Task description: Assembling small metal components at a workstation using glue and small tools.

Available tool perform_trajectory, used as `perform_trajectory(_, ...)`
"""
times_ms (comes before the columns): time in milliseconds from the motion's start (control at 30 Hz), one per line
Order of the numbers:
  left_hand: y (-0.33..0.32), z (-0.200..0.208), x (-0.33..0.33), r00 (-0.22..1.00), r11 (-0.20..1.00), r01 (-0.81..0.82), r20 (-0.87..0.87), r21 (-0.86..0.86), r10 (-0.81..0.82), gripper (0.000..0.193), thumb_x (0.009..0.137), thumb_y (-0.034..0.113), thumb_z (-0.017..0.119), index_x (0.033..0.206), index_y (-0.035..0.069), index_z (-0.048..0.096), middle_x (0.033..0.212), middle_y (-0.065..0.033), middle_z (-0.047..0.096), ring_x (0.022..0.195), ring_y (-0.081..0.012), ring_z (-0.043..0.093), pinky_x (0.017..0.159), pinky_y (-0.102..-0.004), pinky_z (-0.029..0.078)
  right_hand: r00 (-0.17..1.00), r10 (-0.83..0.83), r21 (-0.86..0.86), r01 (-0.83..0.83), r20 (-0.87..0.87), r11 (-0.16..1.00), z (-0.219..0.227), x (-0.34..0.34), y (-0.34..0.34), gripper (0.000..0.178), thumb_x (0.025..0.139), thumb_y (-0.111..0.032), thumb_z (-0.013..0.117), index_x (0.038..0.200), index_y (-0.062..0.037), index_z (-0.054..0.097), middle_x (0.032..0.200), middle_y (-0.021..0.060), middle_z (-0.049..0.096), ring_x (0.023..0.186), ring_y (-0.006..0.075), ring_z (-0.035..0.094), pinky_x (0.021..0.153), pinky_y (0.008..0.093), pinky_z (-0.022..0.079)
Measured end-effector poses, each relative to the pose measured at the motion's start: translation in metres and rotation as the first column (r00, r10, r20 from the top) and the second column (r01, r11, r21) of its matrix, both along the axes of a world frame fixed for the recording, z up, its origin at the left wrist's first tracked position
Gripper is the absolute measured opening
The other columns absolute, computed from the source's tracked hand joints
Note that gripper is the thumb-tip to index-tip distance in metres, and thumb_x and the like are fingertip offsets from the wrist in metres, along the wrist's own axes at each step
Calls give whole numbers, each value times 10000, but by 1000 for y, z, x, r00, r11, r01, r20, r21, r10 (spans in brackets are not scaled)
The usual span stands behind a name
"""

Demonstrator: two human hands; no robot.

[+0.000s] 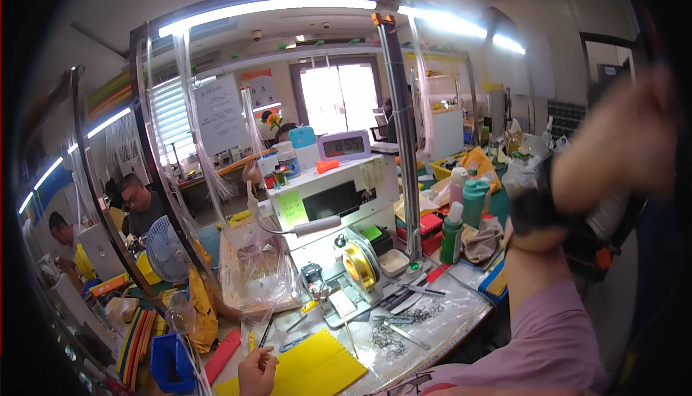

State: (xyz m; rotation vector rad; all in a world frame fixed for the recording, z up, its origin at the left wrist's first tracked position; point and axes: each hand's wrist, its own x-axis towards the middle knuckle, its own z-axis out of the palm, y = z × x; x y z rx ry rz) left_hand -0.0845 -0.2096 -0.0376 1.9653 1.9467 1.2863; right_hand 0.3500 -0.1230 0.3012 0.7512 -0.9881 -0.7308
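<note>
Fingers of left hand [257,371] curl on yellow sheet [317,367]; right hand [613,151] blurred, cannot tell

Table [461,309]: wire-spool machine [358,266] at centre, digital clock [344,146] on the unit behind it. Plastic bag [254,270] left of machine, desk fan [164,250] further left. Squeeze bottles [453,234] to the right. Notepad [317,363] at front edge, left hand [257,372] touching its left side. Right hand [620,147] raised, far right.
</note>
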Motion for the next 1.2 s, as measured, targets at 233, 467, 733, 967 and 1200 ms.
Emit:
perform_trajectory(233, 12, -22, -13, 994, 999, -27, 111, 46, 22, 204, 879, 118, 597, 1042, 7, 651, 725, -104, 628, 647, -188, 590, 618, -317, 472, 900, -421, -985, 155, 108, 77, 153, -74, 375, 297, 862, -236, 562, 1016, 1, 653, 981, 207, 677, 977, 340, 650, 884, 404, 500)
perform_trajectory(467, 7, -15, -2, 980, 1000, 10, 198, -6, -8, 195, 886, 103, 590, 1042, 3, 654, 756, -101, 658, 681, -173, 614, 643, -301, 489, 967, -254, -986, 11, -32, 166, 153, -80, 365, 257, 872, -250, 590, 939, -16, 671, 904, 200, 688, 887, 334, 665, 797, 412, 501)
perform_trajectory(733, 6, -7, 2, 967, 1000, 13, 256, -23, -7, 197, 891, 88, 593, 1056, -6, 644, 776, -93, 663, 715, -153, 622, 661, -279, 492, 960, -279, -983, 38, -14, 180, 147, -79, 360, 265, 895, -245, 589, 973, -7, 673, 862, 184, 689, 819, 282, 669, 763, 374, 503)
perform_trajectory(967, 5, -12, -1, 961, 999, 43, 275, -23, -35, 200, 895, 89, 594, 1061, -12, 639, 772, -76, 652, 714, -136, 604, 658, -269, 480, 990, -108, -995, 93, 88, 41, 144, -73, 323, 334, 933, -209, 550, 1194, -4, 590, 770, 113, 691, 717, 154, 658, 676, 321, 498)
perform_trajectory(1200, 5, -8, 0, 970, 998, 18, 244, -67, -1, 201, 901, 98, 592, 1059, -19, 636, 802, -98, 664, 725, -154, 615, 667, -282, 484, 967, -48, -954, 255, 251, 155, 142, -71, 320, 618, 941, -214, 554, 1392, 102, 274, 785, 107, 687, 601, 148, 658, 510, 267, 518)
